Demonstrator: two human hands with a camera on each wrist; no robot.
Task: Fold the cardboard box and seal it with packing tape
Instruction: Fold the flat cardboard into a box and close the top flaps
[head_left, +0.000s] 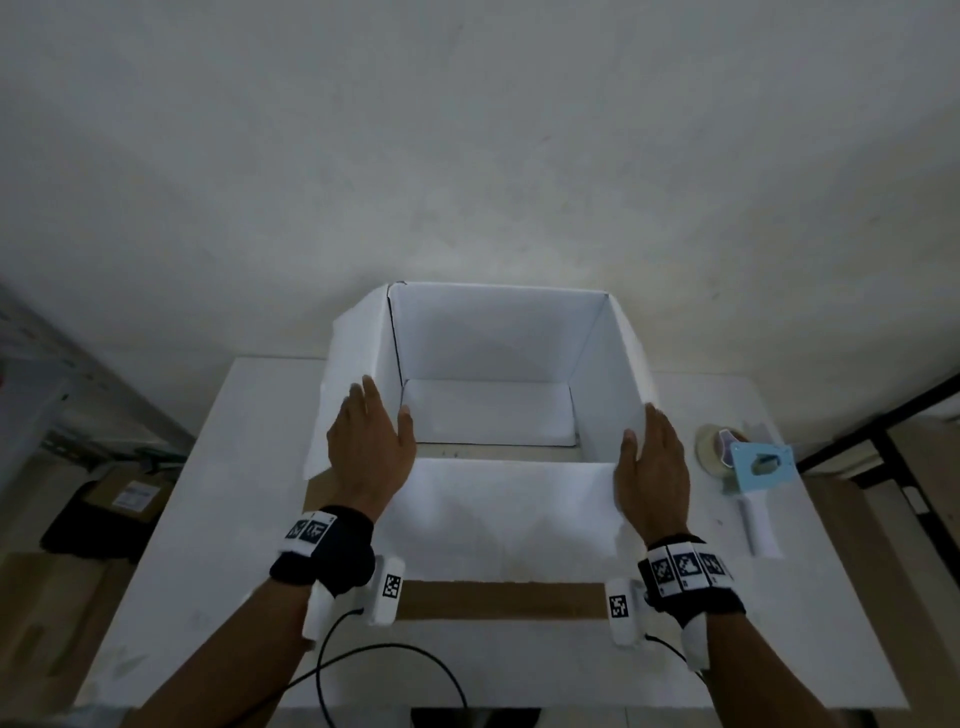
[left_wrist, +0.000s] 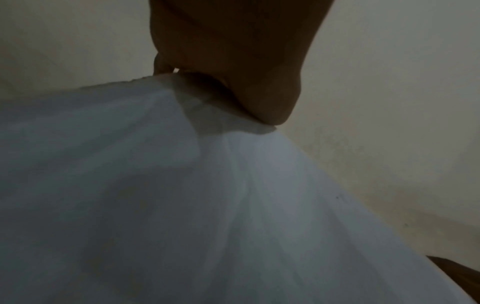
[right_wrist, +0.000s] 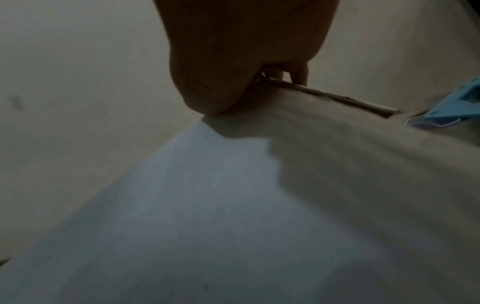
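A white cardboard box (head_left: 493, 364) stands with its top open on a white table (head_left: 208, 519). Its near flap (head_left: 504, 519) lies folded out toward me. My left hand (head_left: 371, 447) lies flat on the splayed left flap (head_left: 343, 374), fingers straight, thumb at the inner corner. My right hand (head_left: 652, 467) lies with straight fingers against the near end of the right flap (head_left: 631, 358), thumb on the inner side. In the wrist views each palm, the left hand (left_wrist: 233, 61) and the right hand (right_wrist: 241, 61), rests on white cardboard. A blue tape dispenser (head_left: 761, 465) (right_wrist: 457, 102) lies right of the box.
A brown cardboard strip (head_left: 498, 600) shows on the table below the near flap. A black cable (head_left: 363, 654) loops near the front edge. Boxes (head_left: 130, 493) sit on the floor at the left. A pale wall (head_left: 467, 156) rises right behind the box.
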